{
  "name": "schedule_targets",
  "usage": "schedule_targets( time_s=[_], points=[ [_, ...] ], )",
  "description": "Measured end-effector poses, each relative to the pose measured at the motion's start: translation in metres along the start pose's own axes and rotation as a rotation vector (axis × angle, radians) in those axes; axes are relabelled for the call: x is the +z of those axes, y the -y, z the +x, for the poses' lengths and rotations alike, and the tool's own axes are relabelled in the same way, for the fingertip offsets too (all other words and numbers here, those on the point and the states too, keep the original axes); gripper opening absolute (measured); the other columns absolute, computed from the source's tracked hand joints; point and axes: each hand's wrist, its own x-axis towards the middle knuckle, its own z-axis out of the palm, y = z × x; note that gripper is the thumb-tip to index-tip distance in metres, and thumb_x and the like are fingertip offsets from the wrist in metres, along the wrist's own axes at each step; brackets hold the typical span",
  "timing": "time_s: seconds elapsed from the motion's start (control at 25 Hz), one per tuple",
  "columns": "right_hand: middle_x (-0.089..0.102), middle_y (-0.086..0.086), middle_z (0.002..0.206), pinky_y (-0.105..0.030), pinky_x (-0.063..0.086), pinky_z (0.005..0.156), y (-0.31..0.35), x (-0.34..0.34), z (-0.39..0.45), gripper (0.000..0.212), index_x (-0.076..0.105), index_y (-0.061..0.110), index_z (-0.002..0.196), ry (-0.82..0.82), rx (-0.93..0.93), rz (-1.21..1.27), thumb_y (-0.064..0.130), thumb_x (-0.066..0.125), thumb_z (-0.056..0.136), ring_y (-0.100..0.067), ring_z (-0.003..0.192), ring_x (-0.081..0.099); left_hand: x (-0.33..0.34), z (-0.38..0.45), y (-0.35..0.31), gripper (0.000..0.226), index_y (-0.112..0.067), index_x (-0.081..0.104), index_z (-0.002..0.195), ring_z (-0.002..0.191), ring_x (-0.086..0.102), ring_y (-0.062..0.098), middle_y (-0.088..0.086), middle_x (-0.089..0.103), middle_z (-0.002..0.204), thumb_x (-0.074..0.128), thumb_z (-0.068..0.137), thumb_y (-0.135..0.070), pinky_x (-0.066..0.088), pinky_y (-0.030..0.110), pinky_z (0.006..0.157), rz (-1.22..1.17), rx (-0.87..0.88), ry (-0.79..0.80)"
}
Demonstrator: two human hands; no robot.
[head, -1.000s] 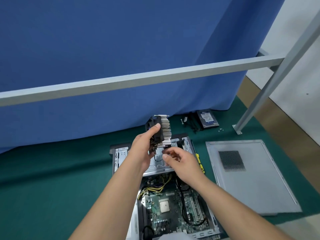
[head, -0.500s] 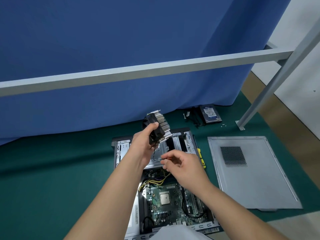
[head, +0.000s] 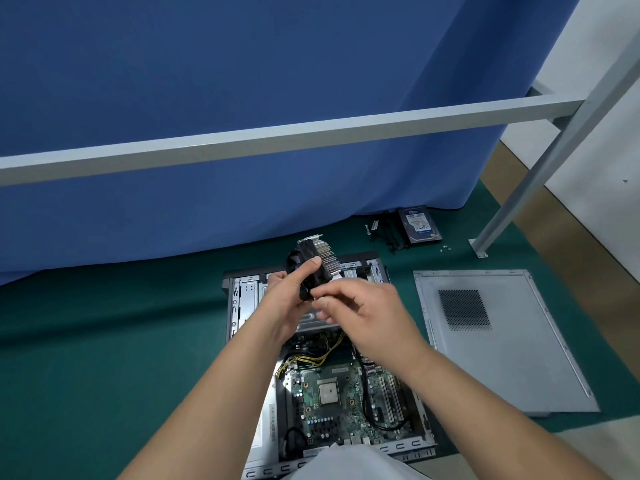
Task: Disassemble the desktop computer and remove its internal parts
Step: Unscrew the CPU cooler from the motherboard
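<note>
The open desktop case [head: 239,306] lies flat on the green mat, its motherboard [head: 332,407] exposed with the bare CPU [head: 328,392] showing. Above the case, my left hand [head: 287,303] grips the CPU cooler [head: 317,266], a black fan with silver heatsink fins, tilted on edge. My right hand [head: 367,315] has its curled fingertips at the cooler's lower edge, pinching something small there that I cannot make out. Yellow and black power cables [head: 311,358] lie beside the board.
The removed grey side panel [head: 498,341] lies right of the case. A hard drive [head: 419,225], black cables and small screws [head: 445,248] sit at the back by the blue curtain. A grey metal frame bar [head: 311,133] crosses overhead, its leg [head: 519,209] standing at right.
My right hand has risen to the cooler's lower edge and closed its fingertips there. My left hand has tilted the cooler slightly while keeping its grip.
</note>
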Motion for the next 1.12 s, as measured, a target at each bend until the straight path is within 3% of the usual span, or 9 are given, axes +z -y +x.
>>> schedule_targets(
  time_s=[0.12, 0.28, 0.48, 0.64, 0.76, 0.92, 1.0, 1.12],
  points=[
    [0.077, 0.008, 0.083, -0.032, 0.063, 0.075, -0.003, -0.025, 0.010, 0.015, 0.077, 0.026, 0.106, -0.020, 0.028, -0.040, 0.018, 0.068, 0.097, -0.009, 0.078, 0.075, -0.007, 0.004, 0.003, 0.073, -0.012, 0.042, 0.123, 0.096, 0.075, 0.029, 0.019, 0.070, 0.112, 0.091, 0.075, -0.034, 0.062, 0.049, 0.089, 0.039, 0.042, 0.028],
    [0.076, 0.015, 0.080, -0.030, 0.062, 0.076, -0.008, -0.054, 0.031, 0.019, 0.075, 0.035, 0.101, 0.027, 0.097, -0.152, 0.018, 0.068, 0.096, -0.003, 0.076, 0.074, -0.011, 0.004, 0.007, 0.073, -0.018, 0.043, 0.120, 0.095, 0.077, 0.023, 0.013, 0.071, 0.116, 0.094, 0.071, -0.032, 0.063, 0.039, 0.081, 0.128, 0.080, 0.053],
    [0.075, 0.015, 0.076, -0.033, 0.061, 0.080, -0.016, -0.070, 0.055, 0.014, 0.074, 0.030, 0.100, 0.061, 0.137, -0.310, 0.019, 0.067, 0.095, 0.002, 0.071, 0.072, -0.010, -0.001, 0.015, 0.092, -0.022, 0.043, 0.124, 0.097, 0.077, 0.023, 0.009, 0.072, 0.119, 0.099, 0.053, -0.040, 0.058, 0.047, 0.097, 0.229, 0.081, 0.119],
    [0.075, 0.011, 0.078, -0.032, 0.060, 0.079, -0.021, -0.075, 0.066, 0.012, 0.066, 0.030, 0.097, 0.080, 0.175, -0.330, 0.022, 0.073, 0.092, 0.001, 0.071, 0.072, -0.011, -0.008, 0.018, 0.093, -0.030, 0.043, 0.121, 0.102, 0.074, 0.019, 0.003, 0.070, 0.121, 0.096, 0.048, -0.053, 0.058, 0.041, 0.094, 0.409, 0.137, 0.106],
    [0.073, 0.014, 0.078, -0.023, 0.057, 0.074, -0.023, -0.074, 0.074, 0.016, 0.067, 0.034, 0.089, 0.110, 0.154, -0.401, 0.026, 0.080, 0.086, 0.006, 0.072, 0.069, -0.008, -0.015, 0.018, 0.090, -0.038, 0.041, 0.122, 0.101, 0.067, 0.009, -0.009, 0.068, 0.114, 0.093, 0.052, -0.061, 0.050, 0.024, 0.076, 0.610, 0.205, 0.099],
    [0.073, 0.018, 0.077, -0.012, 0.049, 0.071, -0.024, -0.065, 0.082, 0.013, 0.075, 0.034, 0.087, 0.181, 0.124, -0.440, 0.027, 0.085, 0.080, 0.009, 0.078, 0.066, -0.002, -0.021, 0.019, 0.081, -0.038, 0.038, 0.119, 0.090, 0.060, -0.005, -0.018, 0.061, 0.105, 0.094, 0.063, -0.050, 0.044, 0.004, 0.057, 0.759, 0.327, 0.121],
    [0.073, 0.020, 0.075, -0.016, 0.053, 0.073, -0.026, -0.062, 0.084, 0.012, 0.078, 0.032, 0.086, 0.210, 0.146, -0.419, 0.025, 0.085, 0.080, 0.007, 0.075, 0.068, -0.003, -0.022, 0.018, 0.079, -0.038, 0.037, 0.118, 0.093, 0.062, -0.002, -0.016, 0.061, 0.107, 0.094, 0.064, -0.047, 0.045, 0.007, 0.062, 0.816, 0.384, 0.126],
    [0.074, 0.020, 0.074, -0.018, 0.054, 0.071, -0.032, -0.060, 0.085, 0.012, 0.080, 0.030, 0.086, 0.261, 0.202, -0.390, 0.022, 0.086, 0.079, 0.004, 0.072, 0.069, -0.006, -0.022, 0.016, 0.081, -0.039, 0.037, 0.118, 0.100, 0.064, 0.011, -0.008, 0.060, 0.116, 0.094, 0.061, -0.046, 0.053, 0.027, 0.081, 0.916, 0.452, 0.132]
  ],
)
